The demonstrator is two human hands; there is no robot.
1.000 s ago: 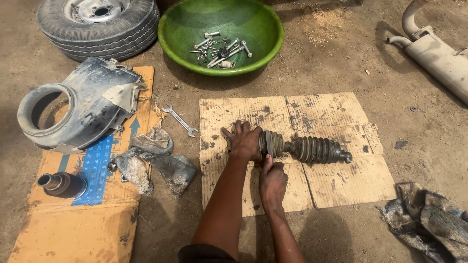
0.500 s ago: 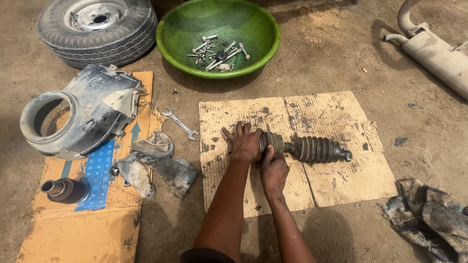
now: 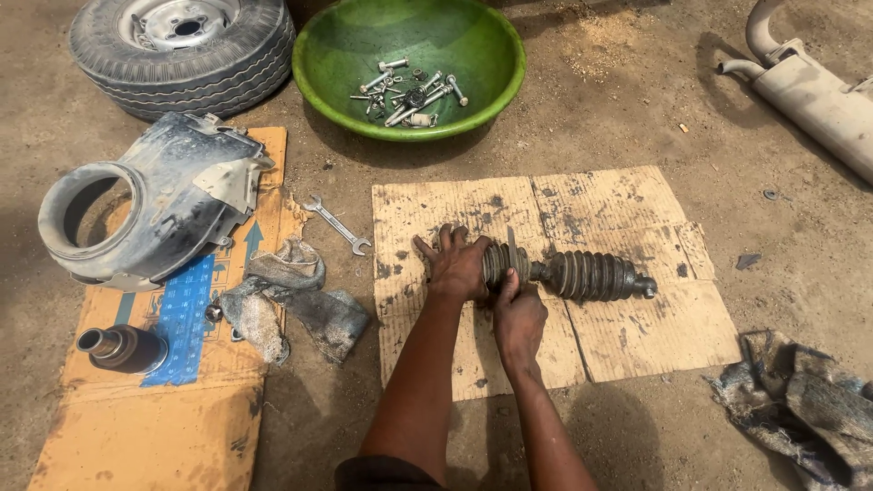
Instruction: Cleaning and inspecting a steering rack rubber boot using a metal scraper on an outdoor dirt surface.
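We hold the axle flat on the cardboard, left hand wrapped round its boot end, right hand gripping beside it to steady it.

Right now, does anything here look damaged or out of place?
The cardboard under the shaft is stained and torn at its edges. A spanner lies loose on the dirt, apart from the bolts in the green bowl.
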